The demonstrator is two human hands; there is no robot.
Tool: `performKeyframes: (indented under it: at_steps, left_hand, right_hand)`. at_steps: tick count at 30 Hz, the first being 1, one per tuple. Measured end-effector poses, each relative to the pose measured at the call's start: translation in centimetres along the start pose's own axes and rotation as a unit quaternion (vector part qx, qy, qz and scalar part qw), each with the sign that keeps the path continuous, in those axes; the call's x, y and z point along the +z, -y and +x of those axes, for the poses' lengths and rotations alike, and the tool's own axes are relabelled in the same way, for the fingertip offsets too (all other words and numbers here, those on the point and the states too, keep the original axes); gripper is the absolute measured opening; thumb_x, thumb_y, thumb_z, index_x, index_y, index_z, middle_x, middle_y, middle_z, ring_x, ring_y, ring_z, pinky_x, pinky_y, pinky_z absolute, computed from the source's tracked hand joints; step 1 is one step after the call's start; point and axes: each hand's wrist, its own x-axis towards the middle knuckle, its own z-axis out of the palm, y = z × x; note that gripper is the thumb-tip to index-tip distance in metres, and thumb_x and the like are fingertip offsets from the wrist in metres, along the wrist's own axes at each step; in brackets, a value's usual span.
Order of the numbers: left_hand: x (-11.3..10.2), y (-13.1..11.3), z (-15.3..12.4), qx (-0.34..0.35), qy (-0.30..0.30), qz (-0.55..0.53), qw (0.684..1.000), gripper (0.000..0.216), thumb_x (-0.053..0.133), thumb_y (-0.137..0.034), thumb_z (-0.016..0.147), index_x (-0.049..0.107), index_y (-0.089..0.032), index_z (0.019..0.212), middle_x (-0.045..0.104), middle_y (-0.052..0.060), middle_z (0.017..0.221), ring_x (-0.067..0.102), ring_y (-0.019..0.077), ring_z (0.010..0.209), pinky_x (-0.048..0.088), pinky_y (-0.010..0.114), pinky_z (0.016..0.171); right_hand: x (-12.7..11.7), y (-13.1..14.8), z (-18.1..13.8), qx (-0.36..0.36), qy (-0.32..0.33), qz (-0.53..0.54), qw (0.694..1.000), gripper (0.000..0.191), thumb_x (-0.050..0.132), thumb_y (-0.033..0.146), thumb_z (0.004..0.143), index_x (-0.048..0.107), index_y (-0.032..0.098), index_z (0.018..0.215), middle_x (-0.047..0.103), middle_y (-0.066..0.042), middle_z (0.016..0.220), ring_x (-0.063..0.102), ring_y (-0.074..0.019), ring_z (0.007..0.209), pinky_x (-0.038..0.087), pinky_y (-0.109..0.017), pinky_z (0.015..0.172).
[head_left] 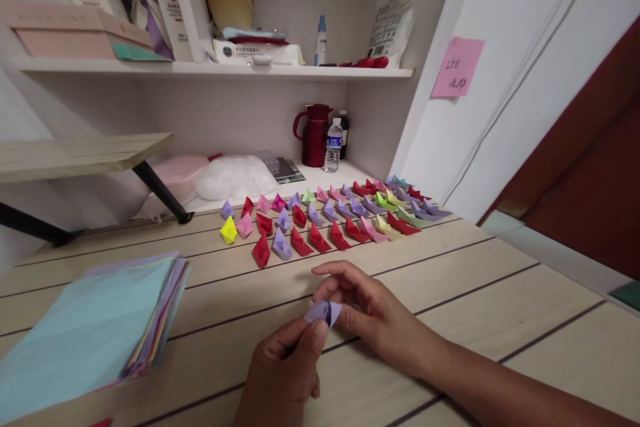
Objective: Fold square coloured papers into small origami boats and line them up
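A small folded piece of lilac paper [324, 311] is pinched between both my hands just above the wooden table [475, 293]. My left hand [280, 373] grips its lower left side with thumb and fingers closed. My right hand [365, 310] holds the right side, index finger raised and curled. Beyond them stand rows of several finished paper boats [320, 217] in red, purple, pink, yellow and green. A stack of coloured paper sheets [85, 330], light blue on top, lies at the left.
At the back stand a dark red jug [314, 135], a water bottle [333, 145] and a white plastic bag [233, 177]. A shelf [210, 68] above carries boxes and packets. A white door with a pink note [457, 67] is at the right.
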Motion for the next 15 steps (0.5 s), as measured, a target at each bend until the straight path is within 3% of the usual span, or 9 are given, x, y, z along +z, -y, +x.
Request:
performKeyframes:
  at_steps: [5,7,9,15]
  left_hand:
    - [-0.3,-0.2,0.1,0.023,-0.066,0.015,0.997,0.041,0.078,-0.055,0.06,0.076,-0.016,0.074,0.04,-0.007,0.043,0.028,0.0063,0.042,0.029,0.021,0.043]
    - [-0.3,-0.4,0.0,0.026,-0.067,0.02,0.997,0.041,0.077,-0.055,0.061,0.077,-0.016,0.072,0.038,-0.007,0.042,0.03,0.007,0.043,0.028,0.021,0.044]
    - [-0.1,-0.6,-0.2,0.03,-0.051,0.038,0.998,0.039,0.076,-0.055,0.062,0.077,-0.017,0.071,0.038,-0.007,0.042,0.031,0.0073,0.043,0.027,0.021,0.044]
    - [0.4,-1.0,-0.7,0.021,-0.045,0.088,0.995,0.034,0.075,-0.051,0.065,0.077,-0.018,0.076,0.042,-0.006,0.043,0.034,0.0092,0.045,0.028,0.022,0.045]
  right_hand:
    - [0.1,0.1,-0.3,0.016,0.047,0.101,0.994,0.046,0.055,0.05,0.093,0.047,0.024,0.129,0.059,-0.003,0.094,0.058,-0.0172,0.09,0.043,-0.033,0.085]
    - [0.3,0.4,-0.6,0.009,0.056,0.075,0.996,0.057,0.066,0.051,0.085,0.045,0.026,0.132,0.059,-0.003,0.098,0.058,-0.0184,0.093,0.044,-0.032,0.084]
    - [0.6,0.8,-1.0,0.005,0.038,-0.002,0.999,0.06,0.075,0.04,0.08,0.047,0.027,0.132,0.06,-0.003,0.101,0.057,-0.019,0.095,0.045,-0.031,0.083]
    - [0.9,1.4,-1.3,-0.033,-0.023,-0.135,0.99,0.027,0.057,0.02,0.089,0.059,0.024,0.116,0.062,0.0,0.089,0.057,-0.0145,0.081,0.047,-0.025,0.075]
